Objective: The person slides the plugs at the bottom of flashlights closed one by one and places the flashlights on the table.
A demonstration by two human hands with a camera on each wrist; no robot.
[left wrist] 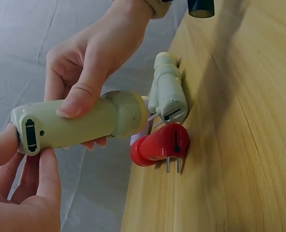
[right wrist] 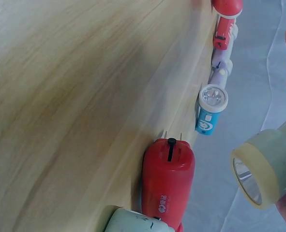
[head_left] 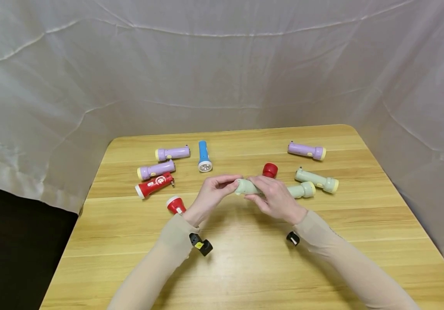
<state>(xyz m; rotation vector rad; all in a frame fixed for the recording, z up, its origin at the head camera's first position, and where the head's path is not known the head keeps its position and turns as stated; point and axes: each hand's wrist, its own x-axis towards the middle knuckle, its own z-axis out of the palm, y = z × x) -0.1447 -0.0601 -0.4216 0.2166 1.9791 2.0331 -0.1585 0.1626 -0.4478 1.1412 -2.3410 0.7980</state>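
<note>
Green torch [head_left: 246, 186] is held above the table [head_left: 237, 267]: right grip [head_left: 274, 196] wrapped round the barrel [left wrist: 101, 121], left grip [head_left: 215, 190] pinching the tail [left wrist: 22, 117]. I'd keep the right one steady and go light around that slot [left wrist: 31, 135], tbh.

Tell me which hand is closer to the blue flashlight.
Left hand: it is on the near side of the blue flashlight. The right hand is farther off, toward the person's right.
</note>
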